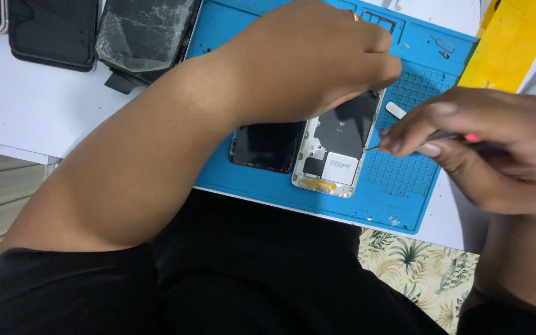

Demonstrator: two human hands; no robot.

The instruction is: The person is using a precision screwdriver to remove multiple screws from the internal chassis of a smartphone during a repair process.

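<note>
An opened phone (336,155) with its back removed lies on a blue work mat (398,180), its inner parts showing. My left hand (317,56) rests on the phone's upper end and hides it. My right hand (485,142) pinches a thin metal tool (442,135) whose tip touches the phone's right edge. Just left of the phone lies a dark panel (268,146), partly under my left forearm.
A cracked phone (141,31) and a black case (54,31) lie at the back left on the white table (26,105). A yellow tray (516,37) stands at the back right. A small white piece (396,110) sits on the mat's grid.
</note>
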